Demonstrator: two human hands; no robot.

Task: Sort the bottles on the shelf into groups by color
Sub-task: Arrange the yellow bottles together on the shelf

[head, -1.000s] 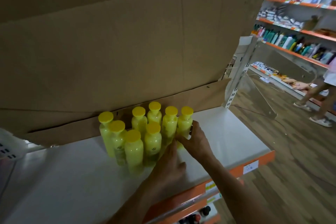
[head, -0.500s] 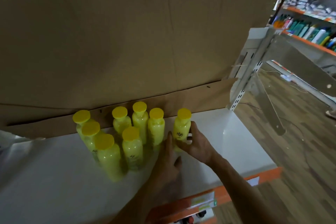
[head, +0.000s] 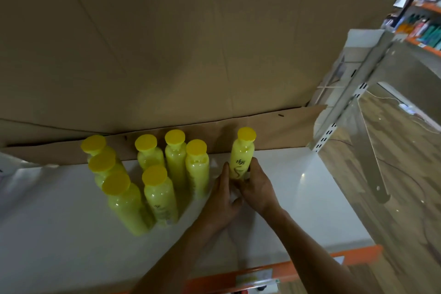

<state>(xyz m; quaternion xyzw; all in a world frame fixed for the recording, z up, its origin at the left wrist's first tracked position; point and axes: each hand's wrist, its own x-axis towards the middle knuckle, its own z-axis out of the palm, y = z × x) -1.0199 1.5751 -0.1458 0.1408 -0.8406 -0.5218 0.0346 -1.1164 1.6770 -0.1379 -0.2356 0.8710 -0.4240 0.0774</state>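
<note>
Right hand (head: 256, 188) wraps the lower body of a lone yellow bottle (head: 241, 157); left hand (head: 224, 196) lies flat-fingered against its left side
Bottle upright on the white shelf (head: 298, 198), set apart to the right of seven like bottles (head: 155, 174); cardboard (head: 191, 43) behind. Judged: full, moderately heavy, stiff smooth plastic, maybe slippery; tall and narrow, so tips easily. Best hold: mid body below the shoulder, not the cap
</note>
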